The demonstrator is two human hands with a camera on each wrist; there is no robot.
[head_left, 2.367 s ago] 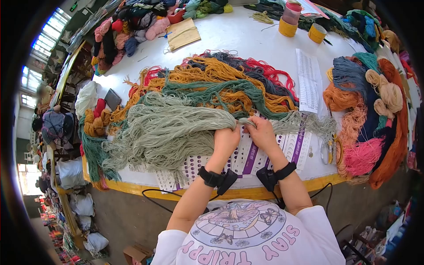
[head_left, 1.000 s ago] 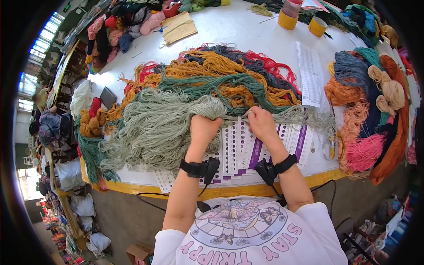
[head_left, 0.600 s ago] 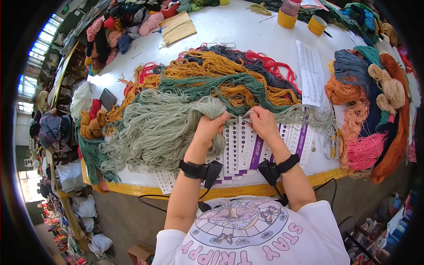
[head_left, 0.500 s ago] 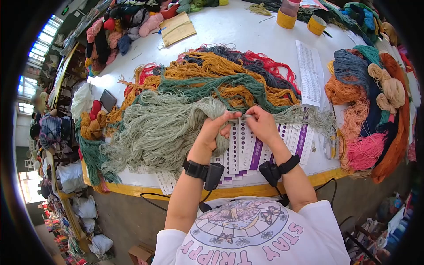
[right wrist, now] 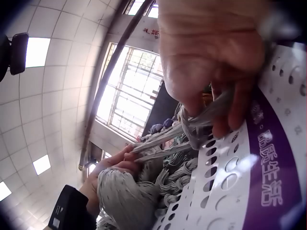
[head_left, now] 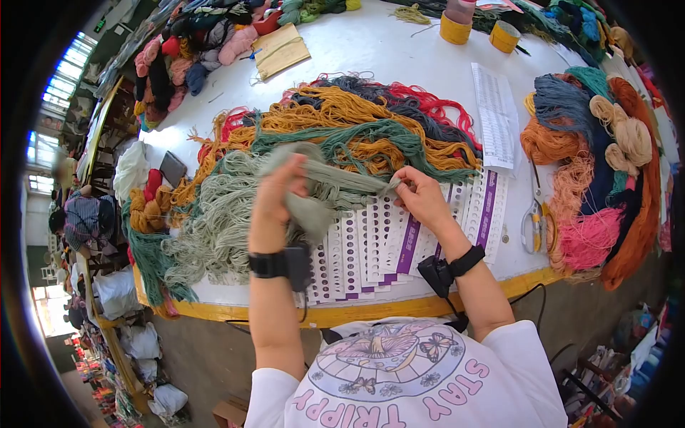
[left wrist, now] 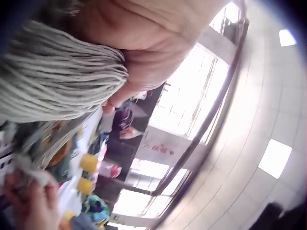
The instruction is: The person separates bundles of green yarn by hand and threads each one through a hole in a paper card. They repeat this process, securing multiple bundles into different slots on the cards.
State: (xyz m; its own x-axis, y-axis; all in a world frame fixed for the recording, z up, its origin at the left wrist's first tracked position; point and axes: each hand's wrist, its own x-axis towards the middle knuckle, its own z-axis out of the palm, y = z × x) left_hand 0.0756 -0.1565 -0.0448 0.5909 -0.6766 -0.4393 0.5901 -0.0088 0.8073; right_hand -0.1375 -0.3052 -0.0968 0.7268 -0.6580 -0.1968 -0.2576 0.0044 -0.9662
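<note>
Grey-green yarn strands (head_left: 342, 176) stretch between the two hands in the head view. The left hand (head_left: 278, 196), blurred, grips a folded bunch of this yarn above the large grey-green pile (head_left: 221, 207). In the left wrist view the looped bunch (left wrist: 62, 79) hangs beside the palm. The right hand (head_left: 422, 201) pinches the other end of the strands between thumb and fingers, over the white punched cards with purple bands (head_left: 409, 246). The right wrist view shows that yarn end (right wrist: 196, 129) wrapped at the right fingertips. Mustard, dark green, navy and red yarn (head_left: 342, 107) lies behind.
Scissors (head_left: 531, 227) lie at the right, beside heaped skeins (head_left: 589, 239). A printed sheet (head_left: 495, 114), yellow tape rolls (head_left: 504, 37), a brown pad (head_left: 281, 51) and a dark phone-like slab (head_left: 173, 165) rest on the table. Its yellow edge (head_left: 342, 314) runs before the person.
The left hand has moved left and away from the right hand, drawing the grey-green yarn out between them. Strands that lay right of the right hand are no longer there.
</note>
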